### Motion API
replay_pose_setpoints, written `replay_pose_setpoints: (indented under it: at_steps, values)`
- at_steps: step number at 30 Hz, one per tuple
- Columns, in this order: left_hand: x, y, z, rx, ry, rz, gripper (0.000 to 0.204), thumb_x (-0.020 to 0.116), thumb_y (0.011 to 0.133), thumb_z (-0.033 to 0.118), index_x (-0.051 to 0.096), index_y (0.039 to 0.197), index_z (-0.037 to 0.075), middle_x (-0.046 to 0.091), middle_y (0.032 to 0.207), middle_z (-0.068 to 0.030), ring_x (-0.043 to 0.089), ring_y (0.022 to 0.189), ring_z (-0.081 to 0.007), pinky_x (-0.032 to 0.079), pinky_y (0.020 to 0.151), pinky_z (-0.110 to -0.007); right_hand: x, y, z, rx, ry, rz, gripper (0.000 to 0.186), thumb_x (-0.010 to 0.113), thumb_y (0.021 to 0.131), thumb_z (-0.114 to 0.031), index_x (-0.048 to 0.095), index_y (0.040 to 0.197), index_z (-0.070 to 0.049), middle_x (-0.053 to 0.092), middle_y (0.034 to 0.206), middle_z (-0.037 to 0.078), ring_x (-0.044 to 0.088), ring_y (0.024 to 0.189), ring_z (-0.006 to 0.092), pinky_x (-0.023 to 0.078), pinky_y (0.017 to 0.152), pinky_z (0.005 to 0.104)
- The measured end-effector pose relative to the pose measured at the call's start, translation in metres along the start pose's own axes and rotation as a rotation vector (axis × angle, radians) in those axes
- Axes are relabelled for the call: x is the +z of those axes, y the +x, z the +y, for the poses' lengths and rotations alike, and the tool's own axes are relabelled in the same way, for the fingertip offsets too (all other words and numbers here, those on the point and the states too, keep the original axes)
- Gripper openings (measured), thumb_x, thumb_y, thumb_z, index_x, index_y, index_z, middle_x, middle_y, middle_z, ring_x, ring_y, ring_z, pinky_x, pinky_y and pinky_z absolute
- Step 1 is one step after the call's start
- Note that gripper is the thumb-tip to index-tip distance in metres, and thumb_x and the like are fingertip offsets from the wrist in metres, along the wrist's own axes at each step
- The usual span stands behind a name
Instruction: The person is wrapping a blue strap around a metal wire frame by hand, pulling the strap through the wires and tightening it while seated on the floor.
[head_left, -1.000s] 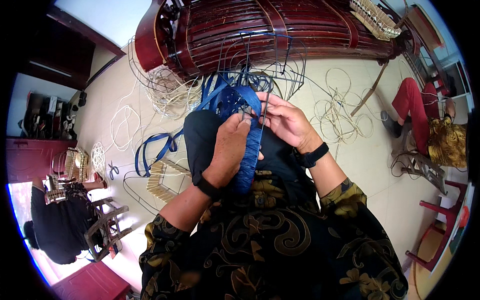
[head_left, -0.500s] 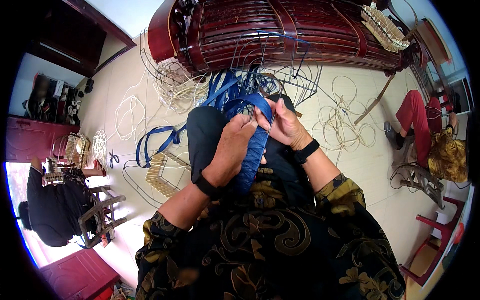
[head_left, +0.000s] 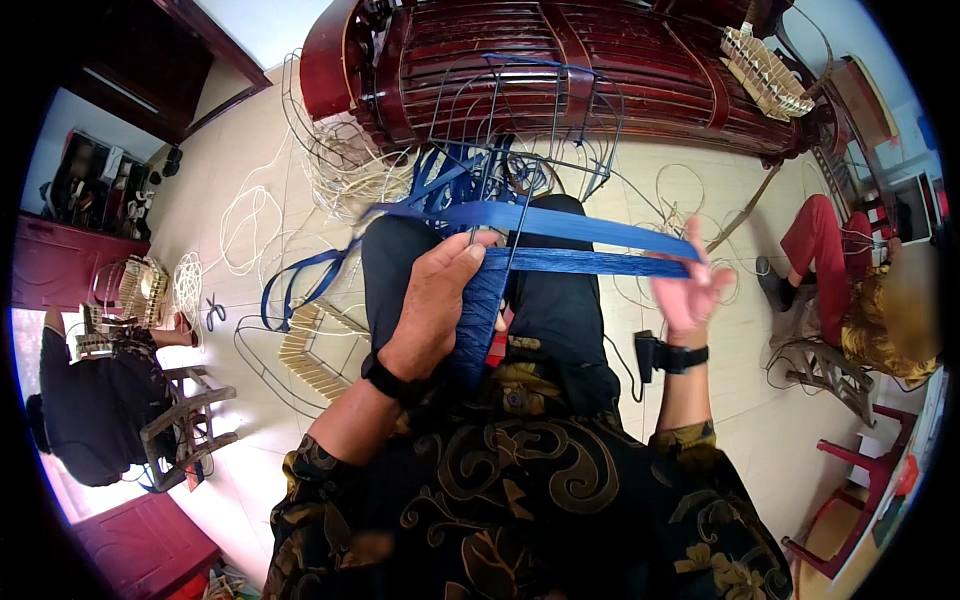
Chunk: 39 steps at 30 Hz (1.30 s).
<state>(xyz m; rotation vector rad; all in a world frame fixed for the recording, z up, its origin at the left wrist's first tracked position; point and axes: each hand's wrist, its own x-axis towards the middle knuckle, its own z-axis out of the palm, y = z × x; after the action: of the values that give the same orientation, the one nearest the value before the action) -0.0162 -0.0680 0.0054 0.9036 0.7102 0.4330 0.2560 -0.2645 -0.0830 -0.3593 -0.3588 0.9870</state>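
Right now my left hand [head_left: 435, 300] is closed around the blue woven panel [head_left: 478, 320] that lies down my lap, with the thumb up near the top edge where a thin wire of the wire frame [head_left: 520, 110] crosses it. My right hand [head_left: 690, 290] is out to the right, blurred, fingers closed on the blue strip [head_left: 560, 222], which runs in two taut bands from the panel's top across to that hand. The upper band goes on leftward past the frame and loops down toward the tiled floor [head_left: 740, 330]. A black watch [head_left: 668, 356] sits on my right wrist. The wire frame stands up beyond my knees, with loose blue strips bundled at its foot, in front of a dark red wooden bench [head_left: 600, 50]. Pale cane coils [head_left: 690, 200] lie on the floor to the right, and a half-woven frame with pale slats [head_left: 305, 355] lies to my left. A person in black [head_left: 85, 410] sits at far left, and a person in red trousers [head_left: 830, 240] at far right.
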Motion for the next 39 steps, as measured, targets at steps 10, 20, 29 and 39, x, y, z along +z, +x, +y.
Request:
replay_pose_setpoints:
  at_steps: [10, 20, 29, 39]
  values:
    - [-0.028, 0.01, 0.009, 0.022, -0.022, 0.097, 0.02, 0.048, 0.098, 0.019, 0.058, 0.099, 0.001, 0.063, 0.074, -0.0091, 0.062, 0.057, -0.0168, 0.055, 0.048, -0.029, -0.077, -0.212, -0.286, -0.631, -0.172, 0.513, 0.09, 0.072, 0.081, -0.055, 0.041, 0.141, 0.005, 0.05, 0.059, -0.009, 0.052, 0.077, 0.0114, 0.036, 0.101, 0.0399]
    - [-0.016, 0.01, 0.001, 0.086, -0.04, 0.072, 0.02, 0.045, 0.1, 0.017, 0.058, 0.105, 0.003, 0.059, 0.077, -0.0055, 0.06, 0.057, -0.0155, 0.055, 0.046, -0.029, -0.012, -0.068, -0.192, -0.385, -2.085, 0.863, 0.037, 0.059, 0.095, -0.027, 0.063, 0.119, 0.001, 0.067, 0.113, 0.012, 0.061, 0.104, 0.0206, 0.045, 0.094, 0.0328]
    - [-0.005, 0.009, -0.006, 0.103, 0.064, 0.033, 0.02, 0.045, 0.1, 0.017, 0.058, 0.102, 0.002, 0.059, 0.072, -0.0063, 0.059, 0.05, -0.0163, 0.051, 0.043, -0.028, 0.115, 0.068, 0.105, 0.337, -1.169, -0.205, 0.035, 0.069, 0.09, -0.022, 0.064, 0.117, 0.0, 0.066, 0.098, 0.002, 0.059, 0.091, 0.0092, 0.048, 0.081, 0.0263]
    - [-0.036, 0.009, 0.006, 0.037, -0.055, 0.198, 0.019, 0.044, 0.098, 0.015, 0.058, 0.101, 0.002, 0.061, 0.076, -0.0092, 0.061, 0.055, -0.0189, 0.054, 0.046, -0.032, -0.025, -0.13, -0.27, -0.3, -1.13, 0.841, 0.034, 0.059, 0.094, -0.026, 0.062, 0.118, -0.002, 0.062, 0.111, 0.009, 0.056, 0.103, 0.0222, 0.045, 0.085, 0.0363]
